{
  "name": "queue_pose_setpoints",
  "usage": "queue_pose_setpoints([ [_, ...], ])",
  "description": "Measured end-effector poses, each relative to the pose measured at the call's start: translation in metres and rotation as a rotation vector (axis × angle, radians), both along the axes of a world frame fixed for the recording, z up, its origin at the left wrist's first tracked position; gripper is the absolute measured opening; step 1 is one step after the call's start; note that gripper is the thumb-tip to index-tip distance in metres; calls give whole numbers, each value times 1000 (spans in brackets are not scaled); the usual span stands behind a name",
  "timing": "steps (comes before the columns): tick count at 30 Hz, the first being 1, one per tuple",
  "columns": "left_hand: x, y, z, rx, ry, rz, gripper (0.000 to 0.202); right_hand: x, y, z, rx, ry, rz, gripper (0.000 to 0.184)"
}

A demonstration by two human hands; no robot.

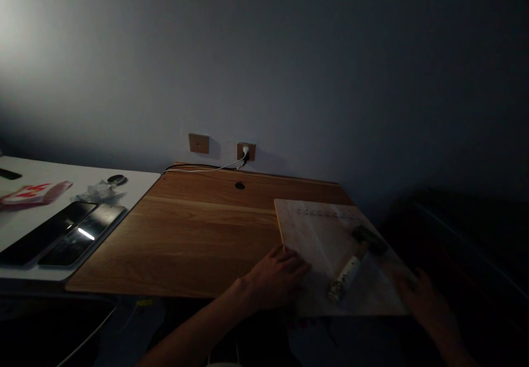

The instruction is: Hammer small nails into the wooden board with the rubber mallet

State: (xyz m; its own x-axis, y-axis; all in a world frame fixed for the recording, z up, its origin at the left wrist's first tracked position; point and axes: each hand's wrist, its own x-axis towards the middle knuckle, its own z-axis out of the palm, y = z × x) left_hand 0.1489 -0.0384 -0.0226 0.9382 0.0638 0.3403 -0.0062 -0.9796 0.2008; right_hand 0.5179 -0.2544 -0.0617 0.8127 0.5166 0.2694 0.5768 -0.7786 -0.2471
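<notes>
Resting on the near left edge of the board [322, 235], the left hand [279, 279] has its fingers close together and bent, knuckles up. Whether a thumb hooks beneath the edge cannot be told. The right hand [421, 301] sits at the board's near right corner in deep shadow. Its fingers seem loosely spread on or just over the surface, but contact and grip cannot be confirmed. Both forearms are cut off by the bottom of the frame.

The board is pale and lies flat on the near right part of the desk [198, 229], its near edge at or past the desk's front. A row of small marks [326, 211] runs along its far edge, too faint to identify. A hammer [353, 268] lies on the board between the hands, touching neither, with its dark head far and right and its light handle pointing near and left.

On the far wall, a plug with a white cable [206, 169] sits in a socket [246, 151]. At left, a white table [49, 177] adjoins the desk and carries two dark screens [61, 235] side by side. The area right of the desk is too dark to read.
</notes>
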Motion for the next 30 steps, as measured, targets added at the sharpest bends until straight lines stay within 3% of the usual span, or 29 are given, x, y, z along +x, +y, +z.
queue_pose_setpoints([
  [5, 1, -3, 1, 11, 32, 34, 46, -10, 3, 3, 8, 172, -85, 102],
  [10, -18, -4, 2, 79, 46, 60, 35, -26, 4, 8, 86, 67, 55, 80],
  [16, -76, 7, 3, 47, 59, 175, 33, -63, 4, 2, 27, -43, 353, 53],
  [22, -143, 26, 11, 62, 57, 332, 29, -114, 17, -6, 0, -71, 559, 52],
  [27, -189, 41, 2, 182, -66, 446, 24, -143, 35, -3, 33, -3, 679, 43],
  [30, -208, 43, -3, 204, -101, 503, 25, -151, 47, 0, 94, 45, 689, 47],
])
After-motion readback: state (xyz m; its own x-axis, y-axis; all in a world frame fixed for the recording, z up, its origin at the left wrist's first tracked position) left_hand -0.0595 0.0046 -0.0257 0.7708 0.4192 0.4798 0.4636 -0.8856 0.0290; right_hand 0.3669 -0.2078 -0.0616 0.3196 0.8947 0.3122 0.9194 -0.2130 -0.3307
